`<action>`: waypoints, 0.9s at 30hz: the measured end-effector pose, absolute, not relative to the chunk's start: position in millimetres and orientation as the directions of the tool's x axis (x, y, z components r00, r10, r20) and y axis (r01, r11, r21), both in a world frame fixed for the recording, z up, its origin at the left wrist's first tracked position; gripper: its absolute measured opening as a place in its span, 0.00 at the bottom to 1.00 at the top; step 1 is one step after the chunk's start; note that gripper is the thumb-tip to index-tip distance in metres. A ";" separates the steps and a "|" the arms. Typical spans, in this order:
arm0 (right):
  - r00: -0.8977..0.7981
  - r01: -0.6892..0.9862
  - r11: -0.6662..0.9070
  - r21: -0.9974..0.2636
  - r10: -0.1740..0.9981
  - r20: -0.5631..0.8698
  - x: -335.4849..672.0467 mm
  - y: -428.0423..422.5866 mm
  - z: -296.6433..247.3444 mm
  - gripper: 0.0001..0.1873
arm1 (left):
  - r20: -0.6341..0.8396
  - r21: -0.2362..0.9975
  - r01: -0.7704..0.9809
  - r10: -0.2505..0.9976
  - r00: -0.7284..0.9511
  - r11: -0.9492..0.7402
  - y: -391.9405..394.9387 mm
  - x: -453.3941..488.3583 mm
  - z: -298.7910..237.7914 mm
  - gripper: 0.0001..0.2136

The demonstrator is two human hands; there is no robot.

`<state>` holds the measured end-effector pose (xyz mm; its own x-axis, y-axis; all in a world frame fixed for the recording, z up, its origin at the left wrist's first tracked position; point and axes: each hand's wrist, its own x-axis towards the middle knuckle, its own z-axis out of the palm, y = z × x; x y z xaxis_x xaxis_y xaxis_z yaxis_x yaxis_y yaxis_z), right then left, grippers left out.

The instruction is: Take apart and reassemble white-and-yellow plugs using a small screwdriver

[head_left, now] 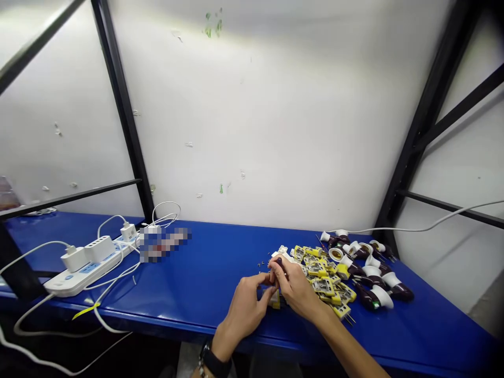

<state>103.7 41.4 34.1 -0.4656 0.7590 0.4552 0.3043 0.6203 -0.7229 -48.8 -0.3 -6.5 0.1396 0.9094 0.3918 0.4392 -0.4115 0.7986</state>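
My left hand (247, 304) is closed around a small yellow and white plug part (274, 299) just above the blue bench top (205, 278). My right hand (293, 286) is pinched on a thin dark-handled screwdriver (277, 262), whose tip points down at that part. Both hands meet near the bench's front edge. A black watch sits on my left wrist. A few tiny screws (262, 263) lie just beyond my fingers.
A heap of yellow plug parts (323, 275) lies right of my hands, with dark brown and white lamp sockets (372, 278) beyond it. At the left is a white power strip (88, 262) with chargers and cables. Black shelf posts stand at both sides, and a white wall is behind.
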 end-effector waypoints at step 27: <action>-0.336 -0.073 0.422 -0.904 0.843 0.420 105.5 54.3 34.4 0.16 | 0.417 0.822 0.395 0.906 0.072 -0.410 5.7 -46.2 -19.0 0.08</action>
